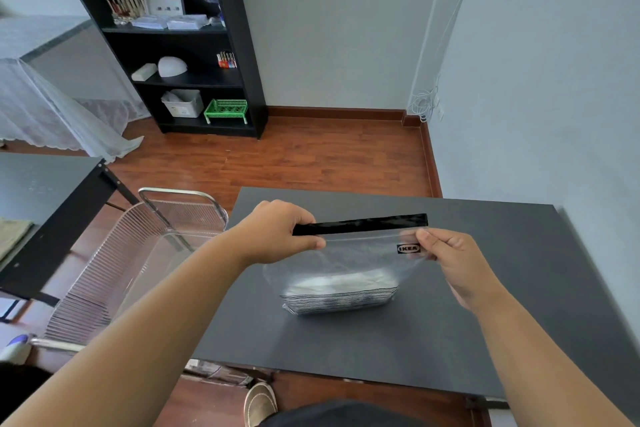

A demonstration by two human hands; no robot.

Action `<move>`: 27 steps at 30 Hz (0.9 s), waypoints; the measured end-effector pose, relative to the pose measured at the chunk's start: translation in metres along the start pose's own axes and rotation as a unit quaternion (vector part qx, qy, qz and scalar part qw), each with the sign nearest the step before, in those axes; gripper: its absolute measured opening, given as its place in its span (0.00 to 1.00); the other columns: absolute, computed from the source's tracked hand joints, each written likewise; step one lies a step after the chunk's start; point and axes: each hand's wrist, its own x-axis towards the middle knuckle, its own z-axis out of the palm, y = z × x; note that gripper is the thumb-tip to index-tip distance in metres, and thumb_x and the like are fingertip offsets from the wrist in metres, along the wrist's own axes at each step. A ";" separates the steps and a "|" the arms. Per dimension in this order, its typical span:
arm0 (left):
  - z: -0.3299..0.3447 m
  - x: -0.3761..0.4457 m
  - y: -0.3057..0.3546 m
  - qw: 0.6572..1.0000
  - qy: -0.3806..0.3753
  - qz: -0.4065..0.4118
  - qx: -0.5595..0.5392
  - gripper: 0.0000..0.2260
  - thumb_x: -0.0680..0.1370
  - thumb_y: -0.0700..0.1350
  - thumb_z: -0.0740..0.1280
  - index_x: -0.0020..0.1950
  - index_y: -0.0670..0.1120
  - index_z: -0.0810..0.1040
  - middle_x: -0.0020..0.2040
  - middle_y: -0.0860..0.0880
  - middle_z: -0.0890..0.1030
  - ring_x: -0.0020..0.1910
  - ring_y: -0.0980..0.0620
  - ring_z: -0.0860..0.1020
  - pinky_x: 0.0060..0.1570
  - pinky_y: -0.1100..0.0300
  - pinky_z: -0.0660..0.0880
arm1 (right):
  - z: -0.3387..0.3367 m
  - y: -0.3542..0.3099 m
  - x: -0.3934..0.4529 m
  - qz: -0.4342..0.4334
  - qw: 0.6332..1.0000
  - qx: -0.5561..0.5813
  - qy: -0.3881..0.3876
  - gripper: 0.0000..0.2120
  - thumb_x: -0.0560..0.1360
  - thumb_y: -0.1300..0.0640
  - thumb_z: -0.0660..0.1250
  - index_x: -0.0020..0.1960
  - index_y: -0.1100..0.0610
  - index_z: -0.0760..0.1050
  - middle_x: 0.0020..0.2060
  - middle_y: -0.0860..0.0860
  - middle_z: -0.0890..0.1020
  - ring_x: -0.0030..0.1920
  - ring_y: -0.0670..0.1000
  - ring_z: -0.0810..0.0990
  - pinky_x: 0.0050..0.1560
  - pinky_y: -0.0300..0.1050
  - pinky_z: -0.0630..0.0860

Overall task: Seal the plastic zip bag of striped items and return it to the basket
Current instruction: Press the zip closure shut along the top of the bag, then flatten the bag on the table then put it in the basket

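The plastic zip bag [346, 263] is held upright on the dark table [502, 305], its weight resting there so that only the top need be steadied. The striped items [337, 300] lie settled at the bottom, well below both hands, which leaves the upper film slack and the closure free to be worked.

The left hand [277, 232] is closed in a pinch on the near end of the black zip strip [363, 224], thumb below and fingers wrapped over the top; the strip runs away from it toward the right hand. The right hand [446, 253] is pinched on the clear film just under the far end of the strip, beside the printed logo [408, 248], apparently to keep the bag taut while the seal is pressed.

Whether the strip is already pressed shut along its length cannot be told. The sealing step is judged to be in hand, likely near its start at the left end.

The wire basket [114, 270] stands beyond the left forearm, off the table's edge, awaiting the bag's return.
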 end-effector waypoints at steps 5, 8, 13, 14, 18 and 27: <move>-0.007 -0.034 -0.029 0.992 0.064 -0.055 -0.094 0.16 0.71 0.58 0.74 0.33 0.49 0.78 0.27 0.53 0.73 0.26 0.60 0.69 0.28 0.66 0.65 | -0.012 0.002 -0.001 -0.003 1.000 0.012 0.021 0.11 0.76 0.56 0.65 0.45 0.52 0.87 0.43 0.54 0.88 0.39 0.52 0.84 0.48 0.46 0.78; 0.005 -0.054 -0.032 0.971 0.116 -0.070 -0.196 0.12 0.71 0.52 0.76 0.33 0.48 0.79 0.30 0.55 0.77 0.31 0.59 0.72 0.36 0.65 0.68 | -0.012 -0.005 -0.005 -0.009 1.000 0.020 0.018 0.11 0.72 0.52 0.66 0.44 0.52 0.87 0.40 0.54 0.87 0.35 0.51 0.83 0.43 0.39 0.79; 0.023 -0.075 -0.020 0.943 0.137 -0.062 -0.295 0.12 0.71 0.50 0.76 0.35 0.43 0.81 0.34 0.46 0.81 0.37 0.54 0.77 0.43 0.58 0.71 | -0.009 -0.024 -0.016 -0.005 0.997 0.082 -0.003 0.10 0.70 0.55 0.66 0.40 0.54 0.87 0.35 0.52 0.86 0.27 0.48 0.81 0.33 0.35 0.78; 0.019 -0.081 -0.021 0.941 0.132 -0.050 -0.307 0.13 0.71 0.52 0.75 0.35 0.44 0.81 0.34 0.46 0.83 0.38 0.54 0.78 0.43 0.59 0.72 | -0.012 -0.028 -0.018 0.002 0.996 0.093 -0.013 0.10 0.70 0.55 0.66 0.40 0.54 0.87 0.33 0.52 0.86 0.26 0.47 0.80 0.30 0.35 0.78; -0.001 -0.090 -0.028 0.910 0.096 -0.024 -0.402 0.18 0.68 0.57 0.75 0.36 0.41 0.81 0.35 0.47 0.83 0.39 0.53 0.79 0.44 0.63 0.73 | -0.016 -0.038 -0.022 0.038 0.991 0.116 -0.052 0.14 0.68 0.50 0.70 0.46 0.58 0.86 0.32 0.62 0.80 0.28 0.54 0.76 0.30 0.39 0.74; 0.080 0.011 -0.052 0.870 0.246 -0.282 -0.320 0.11 0.78 0.50 0.68 0.59 0.49 0.79 0.50 0.53 0.79 0.52 0.48 0.76 0.52 0.56 0.70 | 0.026 0.031 0.041 0.163 0.977 -0.049 0.124 0.16 0.81 0.49 0.59 0.63 0.56 0.76 0.61 0.53 0.80 0.54 0.48 0.80 0.56 0.46 0.73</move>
